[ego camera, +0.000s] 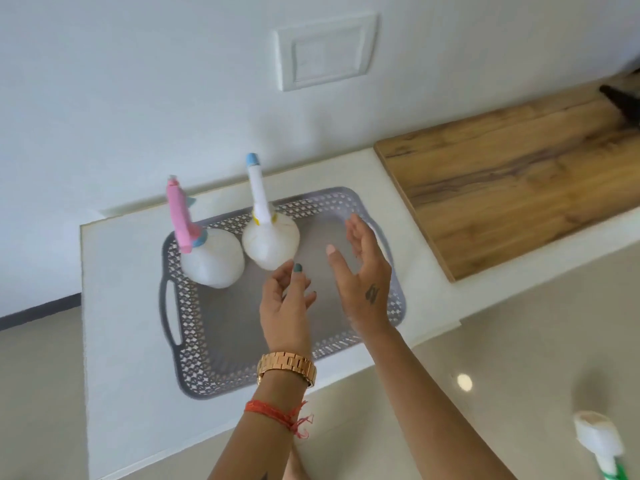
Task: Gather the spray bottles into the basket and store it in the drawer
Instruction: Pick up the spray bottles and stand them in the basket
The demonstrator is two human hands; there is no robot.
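A grey perforated basket [171,308] with side handles lies on a white counter. Two round white spray bottles stand inside it near the back: one with a pink trigger head [211,259] on the left, one with a white head and blue tip [270,242] beside it. My left hand [285,303], wearing a gold watch and a red thread, hovers over the basket's middle with fingers apart, just in front of the second bottle. My right hand [363,271] is open over the basket's right half. Neither hand holds anything.
A wooden board [519,188] covers the counter to the right. A white wall with a blank plate [327,51] stands behind. A white and green object [601,448] shows at the bottom right over the beige floor. No drawer is visible.
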